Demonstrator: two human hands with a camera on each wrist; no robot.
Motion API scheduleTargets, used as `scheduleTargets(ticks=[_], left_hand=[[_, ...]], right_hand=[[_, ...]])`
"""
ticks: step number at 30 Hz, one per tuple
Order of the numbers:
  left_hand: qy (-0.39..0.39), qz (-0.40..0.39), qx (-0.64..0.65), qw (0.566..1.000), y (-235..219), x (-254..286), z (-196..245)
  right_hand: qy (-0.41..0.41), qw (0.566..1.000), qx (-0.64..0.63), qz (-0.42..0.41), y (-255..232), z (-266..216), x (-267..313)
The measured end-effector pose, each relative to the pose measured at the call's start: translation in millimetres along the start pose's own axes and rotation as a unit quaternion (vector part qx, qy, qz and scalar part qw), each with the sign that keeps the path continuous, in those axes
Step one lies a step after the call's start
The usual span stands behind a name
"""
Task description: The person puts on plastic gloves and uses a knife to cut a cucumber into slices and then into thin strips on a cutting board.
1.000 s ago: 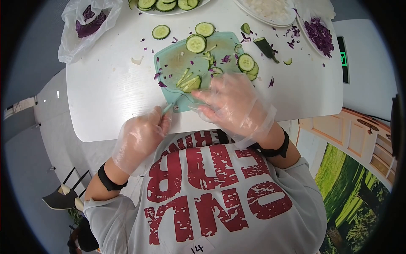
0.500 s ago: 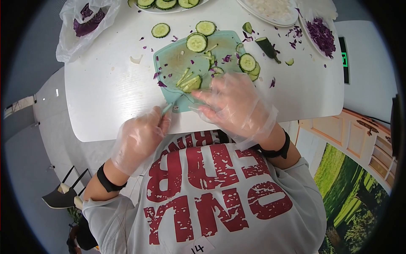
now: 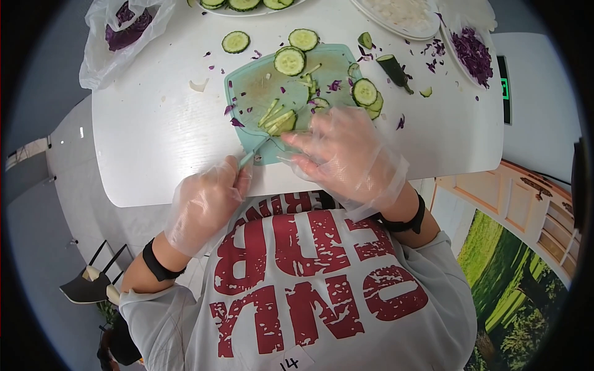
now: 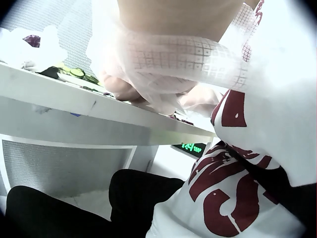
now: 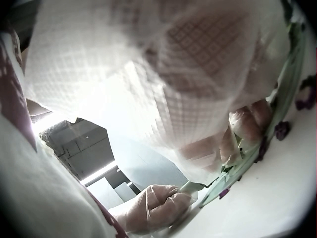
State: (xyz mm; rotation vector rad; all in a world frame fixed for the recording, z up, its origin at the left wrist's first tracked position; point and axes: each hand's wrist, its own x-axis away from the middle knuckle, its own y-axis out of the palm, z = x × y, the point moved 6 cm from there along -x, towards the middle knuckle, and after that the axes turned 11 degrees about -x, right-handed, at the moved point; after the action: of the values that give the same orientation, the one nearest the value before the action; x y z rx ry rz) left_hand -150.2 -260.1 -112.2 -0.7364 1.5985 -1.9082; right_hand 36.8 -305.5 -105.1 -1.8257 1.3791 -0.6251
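In the head view my gloved left hand [image 3: 207,201] grips the light green handle of a knife [image 3: 252,154] at the near left edge of the green cutting board [image 3: 247,86]. My gloved right hand [image 3: 346,154] rests over the board's near right part, its fingertips at a small stack of cucumber slices and strips [image 3: 281,122]. The blade is hard to make out against the board. In the right wrist view, my left hand [image 5: 158,208] is curled round the handle, while the right hand's glove [image 5: 198,89] fills the upper part.
Cucumber rounds [image 3: 236,42] and a cucumber end [image 3: 392,71] lie around the board. Farther back are a plate of cucumber slices [image 3: 244,8], a plate of pale shreds [image 3: 402,31], shredded purple cabbage [image 3: 472,55] and a plastic bag [image 3: 102,62] with purple cabbage. Purple scraps dot the white table [image 3: 154,142].
Both hands keep nearly the same pose and hold. In the head view, the plates and table items have shifted slightly within the picture.
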Motion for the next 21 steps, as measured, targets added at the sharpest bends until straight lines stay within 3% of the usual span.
scheduleTargets(ticks=[21], left_hand=[[-0.011,-0.026,0.011,1.0,-1.8,-1.0,1.2]], right_hand=[[-0.003,1.0,0.007,0.004,-0.1,-0.6,0.1]])
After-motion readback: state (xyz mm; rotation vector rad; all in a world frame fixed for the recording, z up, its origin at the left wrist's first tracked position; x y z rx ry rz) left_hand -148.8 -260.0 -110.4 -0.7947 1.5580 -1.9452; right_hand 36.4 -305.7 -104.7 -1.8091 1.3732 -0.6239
